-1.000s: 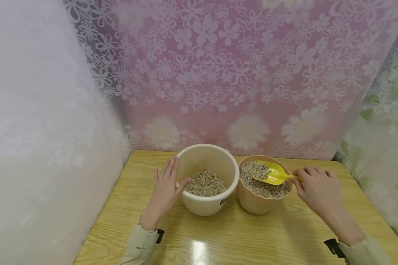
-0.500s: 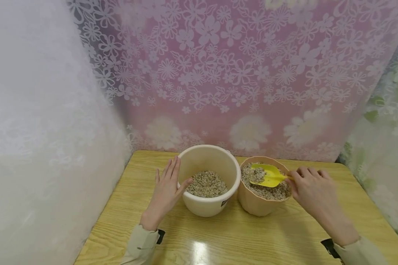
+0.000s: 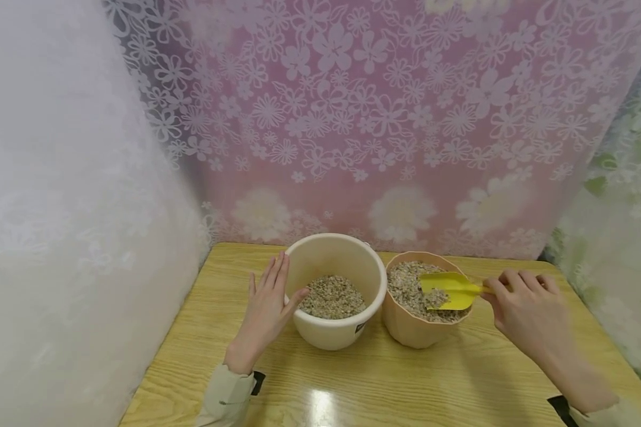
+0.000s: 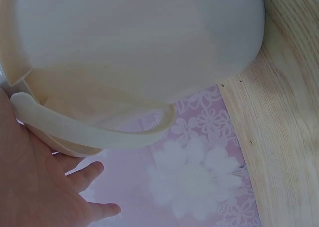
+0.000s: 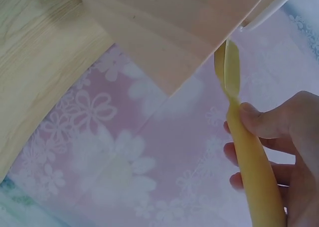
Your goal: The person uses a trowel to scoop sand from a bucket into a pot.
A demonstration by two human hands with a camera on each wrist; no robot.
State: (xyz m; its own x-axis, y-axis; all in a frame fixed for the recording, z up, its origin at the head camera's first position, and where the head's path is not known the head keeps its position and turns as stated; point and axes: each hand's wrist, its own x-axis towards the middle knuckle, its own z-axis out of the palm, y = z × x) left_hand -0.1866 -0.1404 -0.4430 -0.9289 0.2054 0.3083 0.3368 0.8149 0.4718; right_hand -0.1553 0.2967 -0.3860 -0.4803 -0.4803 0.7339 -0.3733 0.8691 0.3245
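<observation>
My right hand (image 3: 531, 311) grips the handle of a yellow scoop (image 3: 462, 290); in the right wrist view thumb and fingers curl round the yellow handle (image 5: 256, 172). The scoop's blade lies over the gravel (image 3: 408, 281) in a peach faceted pot (image 3: 419, 337), with a little gravel on it. My left hand (image 3: 264, 308) rests with straight fingers against the left rim of a cream bucket (image 3: 333, 332), thumb over the edge. Gravel (image 3: 333, 296) covers the bucket's bottom. In the left wrist view the bucket's handle (image 4: 94, 130) hangs beside my hand.
Bucket and pot stand side by side, almost touching, on a wooden table (image 3: 352, 385). Behind the table hangs a pink flowered curtain (image 3: 342, 148). A whitish sheet (image 3: 75, 207) closes off the left side, and a green-patterned one (image 3: 619, 237) the right.
The scoop first moved slightly left over the pot, then back to the right, and the gravel on its blade has dwindled. My left hand and both containers have stayed in place.
</observation>
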